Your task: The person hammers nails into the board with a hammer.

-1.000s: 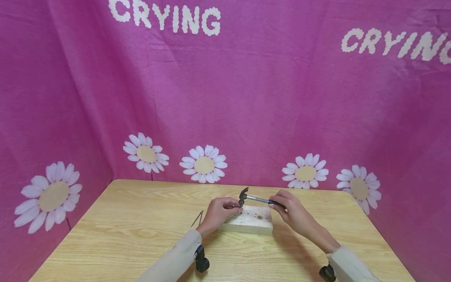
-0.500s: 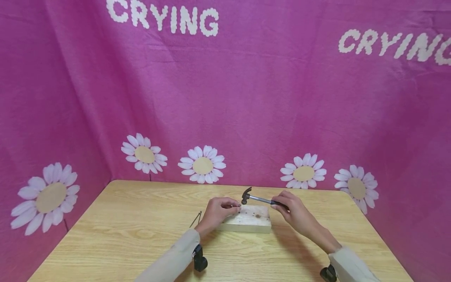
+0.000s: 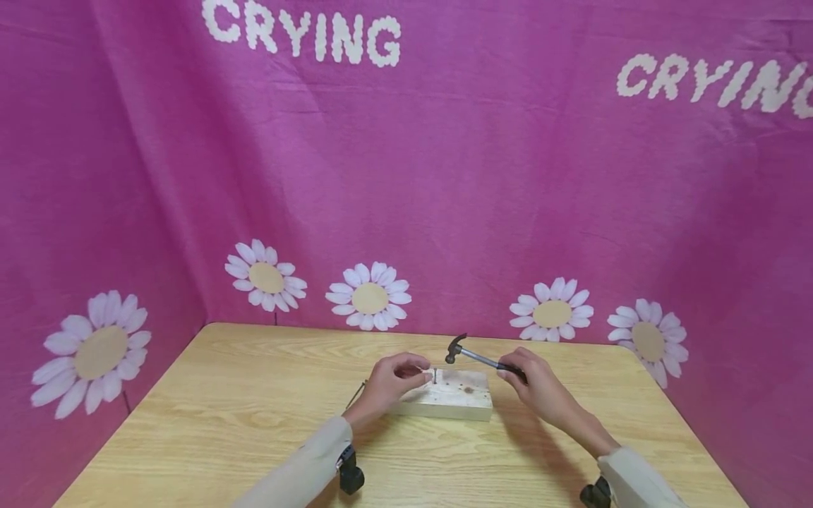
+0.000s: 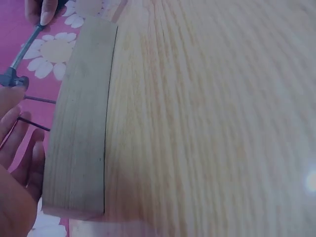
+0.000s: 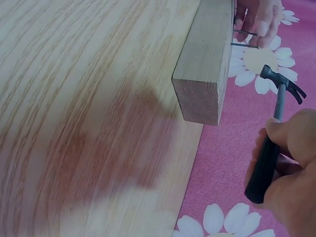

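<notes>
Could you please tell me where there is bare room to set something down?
The table is bare from left sleeve to left edge and right sleeve to right edge. Around the wooden block, nails and hammer crowd in.

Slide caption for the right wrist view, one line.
Right hand grips a black-handled hammer, its head clear of two nails protruding from a wooden block.

matt wooden block point(image 5: 201, 49) — smooth metal-shafted hammer point(image 3: 479, 358) — cloth backdrop point(image 3: 444, 176)

Two hands point(image 3: 387, 382) point(image 3: 538, 382) | one hammer point(image 5: 265, 158) | one wooden block point(image 4: 81, 123) | two nails point(image 4: 34, 124) point(image 4: 40, 99) stand in it | five printed flowers point(image 3: 100, 353) point(image 3: 266, 278) point(image 3: 370, 298) point(image 3: 552, 312) point(image 3: 648, 342) | one table point(image 3: 222, 395)
</notes>
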{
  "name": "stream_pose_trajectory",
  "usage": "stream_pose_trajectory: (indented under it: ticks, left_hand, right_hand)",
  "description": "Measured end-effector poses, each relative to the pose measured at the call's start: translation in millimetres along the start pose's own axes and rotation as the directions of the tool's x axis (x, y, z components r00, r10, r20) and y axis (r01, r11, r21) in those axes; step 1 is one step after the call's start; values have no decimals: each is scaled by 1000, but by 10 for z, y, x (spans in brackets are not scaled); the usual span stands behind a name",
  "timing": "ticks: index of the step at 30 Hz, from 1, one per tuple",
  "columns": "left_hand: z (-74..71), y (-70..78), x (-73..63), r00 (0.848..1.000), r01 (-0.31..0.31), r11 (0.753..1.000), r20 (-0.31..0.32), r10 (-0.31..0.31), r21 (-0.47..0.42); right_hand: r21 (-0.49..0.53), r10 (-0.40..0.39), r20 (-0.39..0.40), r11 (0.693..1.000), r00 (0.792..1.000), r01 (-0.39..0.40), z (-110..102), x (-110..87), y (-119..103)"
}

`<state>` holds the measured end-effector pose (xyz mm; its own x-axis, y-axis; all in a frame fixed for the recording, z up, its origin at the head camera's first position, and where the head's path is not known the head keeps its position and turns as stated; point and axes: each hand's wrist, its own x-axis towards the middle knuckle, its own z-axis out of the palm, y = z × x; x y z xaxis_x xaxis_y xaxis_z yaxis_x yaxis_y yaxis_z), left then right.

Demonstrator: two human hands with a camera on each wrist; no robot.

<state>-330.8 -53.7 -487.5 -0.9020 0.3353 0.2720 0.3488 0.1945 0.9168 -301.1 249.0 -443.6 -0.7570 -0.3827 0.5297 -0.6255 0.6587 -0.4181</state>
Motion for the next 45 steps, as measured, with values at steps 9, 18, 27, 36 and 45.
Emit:
stream_pose_trajectory:
  ticks: [9,18,27,36,45]
  left_hand:
    - [-317,-24,-97,984,20,1000,-179,-19,6]
    - [-635,-98,-203,970,107,989,-227,-81,106]
    - [-850,-152,-296,965,194,951,-223,-141,239]
    - [-886,-177,-392,966,233,940,-174,-194,248]
    - [-904,-105,-428,967,256,887,-105,-233,384]
  right_hand:
    - [22,95,97,995,991,-97,-34,-5,23]
    - [70,108,118,991,987,-117,-52,-24,82]
    - [74,94,103,992,990,-102,-60,-42,129]
    - [81,109,105,990,988,-118,-98,-81,215]
    - [179,230,159,950,960,-257,-143,-145,312]
